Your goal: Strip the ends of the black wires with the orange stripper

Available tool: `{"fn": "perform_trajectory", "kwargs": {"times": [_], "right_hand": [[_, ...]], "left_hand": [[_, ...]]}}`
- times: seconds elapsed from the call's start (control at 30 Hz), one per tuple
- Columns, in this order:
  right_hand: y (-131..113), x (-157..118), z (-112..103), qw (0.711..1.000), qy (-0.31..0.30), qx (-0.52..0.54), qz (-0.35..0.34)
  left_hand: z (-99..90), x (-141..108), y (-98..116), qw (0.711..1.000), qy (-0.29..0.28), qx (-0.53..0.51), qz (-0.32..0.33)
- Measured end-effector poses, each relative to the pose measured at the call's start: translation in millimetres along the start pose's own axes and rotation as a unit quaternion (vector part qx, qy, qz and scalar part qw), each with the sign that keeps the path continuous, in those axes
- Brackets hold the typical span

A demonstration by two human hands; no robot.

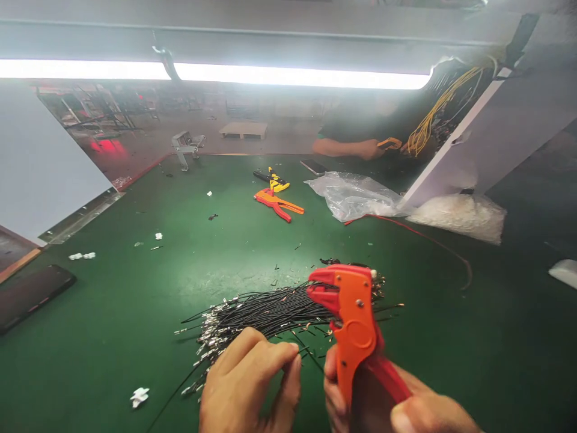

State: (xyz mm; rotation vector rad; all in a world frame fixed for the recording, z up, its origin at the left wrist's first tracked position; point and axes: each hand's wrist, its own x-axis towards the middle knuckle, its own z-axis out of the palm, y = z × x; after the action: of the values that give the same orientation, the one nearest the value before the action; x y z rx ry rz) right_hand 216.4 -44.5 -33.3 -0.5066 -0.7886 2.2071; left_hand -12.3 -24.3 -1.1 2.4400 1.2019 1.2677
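My left hand (252,379) pinches a thin black wire (305,350), whose short end sticks out past the fingertips toward the right. In my right hand (419,409) is an orange and red wire stripper (356,328), held upright by its handles. Its red jaws point left and stand apart, with no wire visible between them. Behind both hands lies a bundle of black wires (270,310) with metal terminals at the left end and bare copper at several right ends. The stripper hides part of the bundle.
On the green table (135,313) lie another red and orange stripper (279,203), a yellow and black tool (276,180), a phone (313,166), clear plastic bags (356,195), white connectors (139,397) and a dark case (33,294). Across the table, a person's arm (347,148) holds an orange tool.
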Motion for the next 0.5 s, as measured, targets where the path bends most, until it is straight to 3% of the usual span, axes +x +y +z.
{"fn": "perform_trajectory", "kwargs": {"times": [0.1, 0.2, 0.5], "right_hand": [[34.3, 6.4, -4.3, 0.999, -0.001, -0.044, 0.027], [50.0, 6.4, -8.2, 0.997, 0.023, -0.072, 0.016], [28.1, -1.1, -1.2, 0.991, 0.008, -0.123, 0.048]], "left_hand": [[3.3, 1.1, 3.9, 1.000, -0.005, 0.015, 0.018], [7.1, 0.1, 6.5, 0.999, 0.001, 0.028, 0.033], [11.6, -3.7, 13.6, 0.992, 0.016, 0.110, 0.055]]}}
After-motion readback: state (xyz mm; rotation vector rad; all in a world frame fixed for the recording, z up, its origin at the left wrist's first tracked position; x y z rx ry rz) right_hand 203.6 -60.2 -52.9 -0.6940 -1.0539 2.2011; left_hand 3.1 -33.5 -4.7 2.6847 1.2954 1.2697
